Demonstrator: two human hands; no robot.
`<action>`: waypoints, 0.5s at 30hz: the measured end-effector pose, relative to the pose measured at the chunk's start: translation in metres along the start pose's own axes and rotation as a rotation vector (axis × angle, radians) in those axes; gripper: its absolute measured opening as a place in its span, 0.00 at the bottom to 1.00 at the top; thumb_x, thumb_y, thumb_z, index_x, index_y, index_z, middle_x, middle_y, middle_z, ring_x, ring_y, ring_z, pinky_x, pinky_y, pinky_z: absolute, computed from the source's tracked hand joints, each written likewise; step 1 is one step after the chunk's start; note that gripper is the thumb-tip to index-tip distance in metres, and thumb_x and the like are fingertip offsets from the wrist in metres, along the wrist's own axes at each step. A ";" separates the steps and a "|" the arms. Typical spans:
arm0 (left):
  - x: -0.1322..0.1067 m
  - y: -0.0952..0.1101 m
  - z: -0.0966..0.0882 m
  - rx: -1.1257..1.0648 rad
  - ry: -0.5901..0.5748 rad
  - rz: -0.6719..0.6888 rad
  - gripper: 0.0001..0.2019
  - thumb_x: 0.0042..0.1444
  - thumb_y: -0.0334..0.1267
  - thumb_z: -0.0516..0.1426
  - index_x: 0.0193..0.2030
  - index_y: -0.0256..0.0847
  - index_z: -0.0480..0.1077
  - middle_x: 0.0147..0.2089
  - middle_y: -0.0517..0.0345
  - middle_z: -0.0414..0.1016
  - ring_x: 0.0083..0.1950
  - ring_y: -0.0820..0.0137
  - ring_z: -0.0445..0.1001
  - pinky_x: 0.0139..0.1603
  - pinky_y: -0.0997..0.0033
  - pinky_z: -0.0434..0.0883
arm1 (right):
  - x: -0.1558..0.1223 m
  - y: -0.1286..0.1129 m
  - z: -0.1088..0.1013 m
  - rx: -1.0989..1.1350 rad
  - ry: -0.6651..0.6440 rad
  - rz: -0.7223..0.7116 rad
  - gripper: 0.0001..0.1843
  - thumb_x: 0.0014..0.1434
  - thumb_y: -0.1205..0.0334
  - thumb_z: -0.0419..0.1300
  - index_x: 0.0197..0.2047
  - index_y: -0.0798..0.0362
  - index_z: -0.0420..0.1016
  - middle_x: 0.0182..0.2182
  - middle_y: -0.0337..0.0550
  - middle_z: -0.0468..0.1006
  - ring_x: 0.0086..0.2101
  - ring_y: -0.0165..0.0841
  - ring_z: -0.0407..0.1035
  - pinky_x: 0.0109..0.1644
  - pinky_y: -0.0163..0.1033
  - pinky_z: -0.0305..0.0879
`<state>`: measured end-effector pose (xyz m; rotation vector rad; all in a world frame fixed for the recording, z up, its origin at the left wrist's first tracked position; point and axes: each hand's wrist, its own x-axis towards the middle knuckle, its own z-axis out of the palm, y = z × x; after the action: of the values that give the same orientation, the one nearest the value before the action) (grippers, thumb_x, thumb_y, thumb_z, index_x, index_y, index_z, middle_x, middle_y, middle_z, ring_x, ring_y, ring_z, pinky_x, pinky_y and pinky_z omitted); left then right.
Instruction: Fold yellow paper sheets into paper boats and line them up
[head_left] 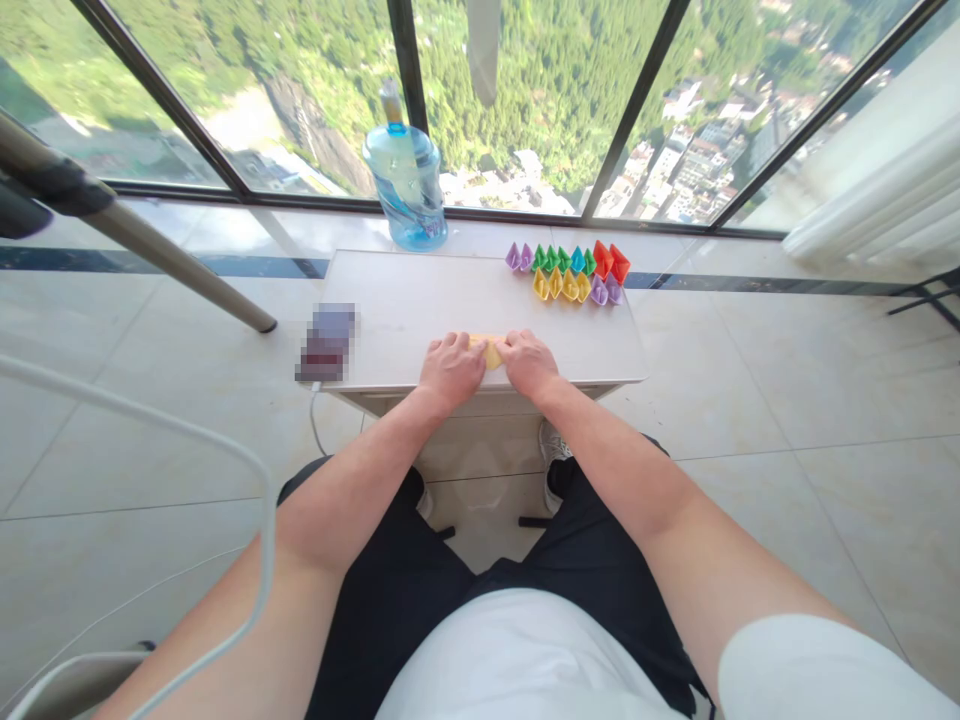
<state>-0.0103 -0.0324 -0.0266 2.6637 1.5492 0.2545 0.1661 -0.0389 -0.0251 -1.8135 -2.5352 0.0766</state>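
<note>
A small yellow paper piece [492,351] lies near the front edge of a low white table [390,310]. My left hand [451,368] and my right hand [529,362] rest on either side of it, fingers curled and pressing on the paper. Most of the paper is hidden under my fingers. Several folded paper boats [571,270] in purple, green, blue, red and yellow stand in two rows at the table's far right.
A large blue water jug [407,180] stands on the window ledge beyond the table. A blurred dark object [327,343] sits at the table's left edge with a cable hanging down. A grey pole [150,245] slants across the left. Tiled floor surrounds the table.
</note>
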 end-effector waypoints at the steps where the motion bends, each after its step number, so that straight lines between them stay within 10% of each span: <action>1: 0.000 0.000 0.001 -0.001 0.004 -0.013 0.22 0.70 0.44 0.46 0.62 0.42 0.72 0.54 0.38 0.74 0.57 0.49 0.69 0.54 0.51 0.62 | 0.000 -0.001 -0.001 0.002 0.004 0.010 0.18 0.71 0.67 0.48 0.56 0.55 0.77 0.49 0.56 0.76 0.51 0.44 0.64 0.53 0.44 0.62; 15: -0.007 0.014 0.002 -0.012 0.001 -0.298 0.30 0.66 0.51 0.49 0.67 0.32 0.64 0.63 0.33 0.70 0.66 0.47 0.63 0.63 0.47 0.58 | -0.009 -0.011 0.004 0.020 0.048 0.223 0.18 0.68 0.69 0.49 0.54 0.63 0.77 0.51 0.61 0.77 0.52 0.46 0.66 0.57 0.46 0.61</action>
<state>-0.0011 -0.0456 -0.0275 2.3785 1.9057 0.2489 0.1581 -0.0506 -0.0285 -2.0561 -2.2827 0.0614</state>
